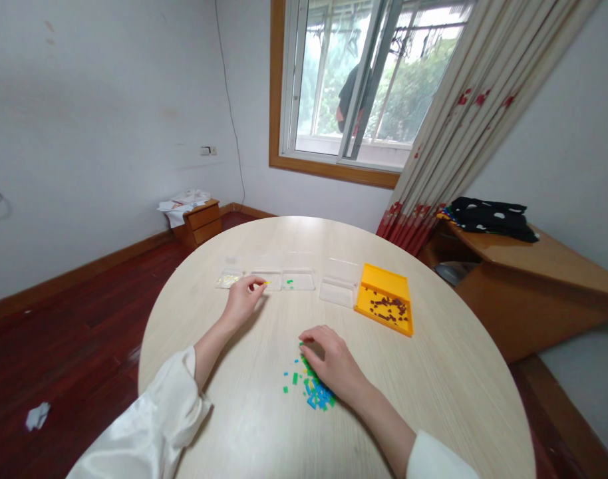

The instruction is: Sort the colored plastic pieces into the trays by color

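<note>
Fingertips of my left hand [243, 301] pinch a small yellow piece [267, 283] over a clear box [273, 286]. Just left of it, another clear box [227, 278] holds pale pieces, partly behind the hand. On the right, a third clear box [306, 282] contains a few green pieces. My right hand [330, 359] is closed in a pinch at the upper edge of a pile of blue and green pieces [318, 392]; a small green bit shows at its fingertips.
A clear box with its lid raised [336, 291] stands beside an open yellow box [384, 320] of dark brown pieces. The round table [224, 426] has a wooden desk [523, 279] to its right and a small cabinet [204, 223] beyond its back left.
</note>
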A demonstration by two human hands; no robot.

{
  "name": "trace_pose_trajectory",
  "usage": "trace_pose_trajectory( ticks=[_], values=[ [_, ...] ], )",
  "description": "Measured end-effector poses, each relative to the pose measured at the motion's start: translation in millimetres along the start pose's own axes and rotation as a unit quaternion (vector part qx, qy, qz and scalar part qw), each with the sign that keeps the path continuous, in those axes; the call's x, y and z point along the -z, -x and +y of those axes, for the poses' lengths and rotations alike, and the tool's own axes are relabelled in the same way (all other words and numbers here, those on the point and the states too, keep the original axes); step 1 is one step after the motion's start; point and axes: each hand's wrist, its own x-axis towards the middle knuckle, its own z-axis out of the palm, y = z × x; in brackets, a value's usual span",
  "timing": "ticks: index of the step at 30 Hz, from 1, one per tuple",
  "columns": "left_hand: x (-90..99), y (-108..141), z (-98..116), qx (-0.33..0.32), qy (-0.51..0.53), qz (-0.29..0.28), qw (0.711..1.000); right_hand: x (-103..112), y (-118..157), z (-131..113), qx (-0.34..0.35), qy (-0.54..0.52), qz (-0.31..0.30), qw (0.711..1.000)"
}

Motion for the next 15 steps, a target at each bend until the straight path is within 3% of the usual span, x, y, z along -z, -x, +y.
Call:
trace_pose_trajectory(
  ticks=[3, 7, 15],
  values=[
    [1.8, -10, -15, -0.001, -0.065, 0.041, 0.997, 2, 0, -5, 0.021, 0.008, -0.046, 0.999],
    [-3.2, -13, -24, -0.011, -0.104, 0.033, 0.994, 6, 2, -11, 0.024, 0.018, -0.095, 0.995],
    [-9.7, -14, -29, -0.039, -0.119, 0.035, 0.991, 10, 2, -9, 0.012, 0.045, -0.119, 0.992]
  ],
)
